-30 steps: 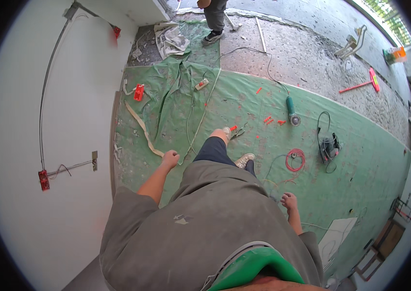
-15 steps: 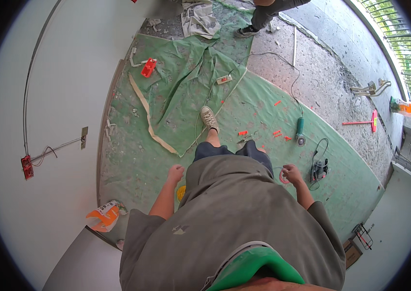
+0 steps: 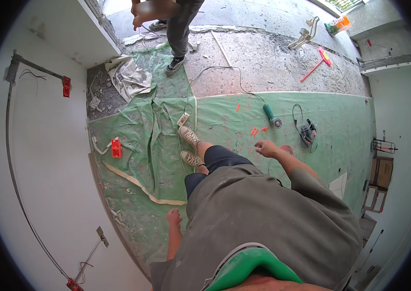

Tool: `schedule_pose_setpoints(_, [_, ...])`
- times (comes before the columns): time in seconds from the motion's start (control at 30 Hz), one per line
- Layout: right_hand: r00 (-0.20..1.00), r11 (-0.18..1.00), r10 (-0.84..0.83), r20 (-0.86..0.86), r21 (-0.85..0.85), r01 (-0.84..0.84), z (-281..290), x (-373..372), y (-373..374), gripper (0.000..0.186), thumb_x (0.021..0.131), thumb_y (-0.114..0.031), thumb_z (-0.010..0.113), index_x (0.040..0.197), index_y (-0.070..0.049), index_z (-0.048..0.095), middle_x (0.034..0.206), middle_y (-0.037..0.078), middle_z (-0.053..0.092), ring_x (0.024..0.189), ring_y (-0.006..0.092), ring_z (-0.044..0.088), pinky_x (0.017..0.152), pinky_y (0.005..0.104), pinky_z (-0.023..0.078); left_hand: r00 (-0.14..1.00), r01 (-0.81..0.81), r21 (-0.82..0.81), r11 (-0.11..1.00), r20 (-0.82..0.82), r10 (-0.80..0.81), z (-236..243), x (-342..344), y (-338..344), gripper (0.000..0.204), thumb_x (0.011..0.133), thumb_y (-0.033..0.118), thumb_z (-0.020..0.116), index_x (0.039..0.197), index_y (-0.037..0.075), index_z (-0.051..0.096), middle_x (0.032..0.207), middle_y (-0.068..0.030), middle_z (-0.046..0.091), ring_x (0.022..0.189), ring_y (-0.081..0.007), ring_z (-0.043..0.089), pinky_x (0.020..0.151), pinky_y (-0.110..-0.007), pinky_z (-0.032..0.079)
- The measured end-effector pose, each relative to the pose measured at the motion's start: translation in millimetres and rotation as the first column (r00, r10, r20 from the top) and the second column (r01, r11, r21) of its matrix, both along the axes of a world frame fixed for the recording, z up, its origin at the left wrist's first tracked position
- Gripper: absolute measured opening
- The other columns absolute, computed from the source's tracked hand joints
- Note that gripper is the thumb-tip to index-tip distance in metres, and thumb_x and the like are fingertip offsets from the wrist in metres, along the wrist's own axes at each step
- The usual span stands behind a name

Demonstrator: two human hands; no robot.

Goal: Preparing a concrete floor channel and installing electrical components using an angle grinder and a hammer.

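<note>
My left hand (image 3: 174, 218) hangs beside my left side above the green floor sheet (image 3: 166, 179), its fingers loosely bent and apart, holding nothing I can see. In front of my body, my right hand (image 3: 266, 148) hovers over the same sheet with its fingers half curled, also without anything visible in it. Nearest to it on the sheet lie several orange-red scraps (image 3: 255, 131) and a pinkish coil (image 3: 287, 149) partly hidden by my forearm. A teal angle grinder (image 3: 272, 117) lies farther ahead, with a corded dark power tool (image 3: 307, 132) to its right.
A person (image 3: 178, 29) stands at the far left near a crumpled cloth (image 3: 127, 77). A white power strip (image 3: 183, 120) lies by my shoe, its cord crossing the floor. A red box (image 3: 116, 148) sits left. Beyond are a pink-red T-shaped tool (image 3: 317, 64) and bare rough concrete (image 3: 254, 53).
I have stepped forward and turned to the right, so the view has swung round. My right hand has come farther forward. The co-worker now shows more fully, with their hands in view.
</note>
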State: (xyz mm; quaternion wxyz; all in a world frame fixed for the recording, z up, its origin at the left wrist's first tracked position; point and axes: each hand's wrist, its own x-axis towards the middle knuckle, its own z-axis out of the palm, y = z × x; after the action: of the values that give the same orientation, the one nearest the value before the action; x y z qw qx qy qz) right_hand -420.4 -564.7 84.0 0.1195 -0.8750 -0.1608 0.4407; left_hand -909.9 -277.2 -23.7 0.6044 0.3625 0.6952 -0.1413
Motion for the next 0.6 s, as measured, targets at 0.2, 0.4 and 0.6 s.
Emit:
schedule_pose_setpoints(0.2, [0.994,0.990,0.094,-0.052,-0.104,-0.099,-42.6,-3.5,-3.1,0.036,0.075,-0.024,0.059,0.105,-0.005,0.063,0.102,0.016,0.064,0.096,0.0311,0.060,0.084,0.0367,0.048,0.996,-0.029,0.044,0.999,0.081,0.025,26.3,37.2,58.0,0.023,0.081,0.017,0.058,0.100,0.005,0.058,0.079,-0.0015,0.055,0.064,-0.0118,0.053,0.049,-0.027,0.044])
schedule_pose_setpoints(0.4, [0.957,0.990,-0.134,-0.256,-0.070,0.120,-64.9,0.2,-2.1,0.043,0.075,-0.024,0.060,0.114,-0.005,0.059,0.100,0.016,0.065,0.093,0.0289,0.062,0.079,0.0366,0.050,0.993,0.097,0.091,0.991,0.056,-0.102,54.5,64.8,97.3,0.022,0.082,0.017,0.058,0.100,0.005,0.057,0.080,-0.0016,0.056,0.064,-0.0114,0.054,0.049,-0.026,0.044])
schedule_pose_setpoints(0.6, [0.830,0.934,-0.330,-0.450,-0.286,0.216,-46.9,-2.7,-30.7,0.050,0.078,-0.020,0.062,0.123,-0.003,0.050,0.100,0.016,0.063,0.082,0.0251,0.064,0.071,0.0380,0.052,0.993,0.102,0.118,0.988,0.049,-0.108,42.6,85.6,111.7,0.023,0.084,0.018,0.057,0.103,0.005,0.057,0.084,-0.0033,0.058,0.067,-0.0127,0.056,0.049,-0.025,0.044])
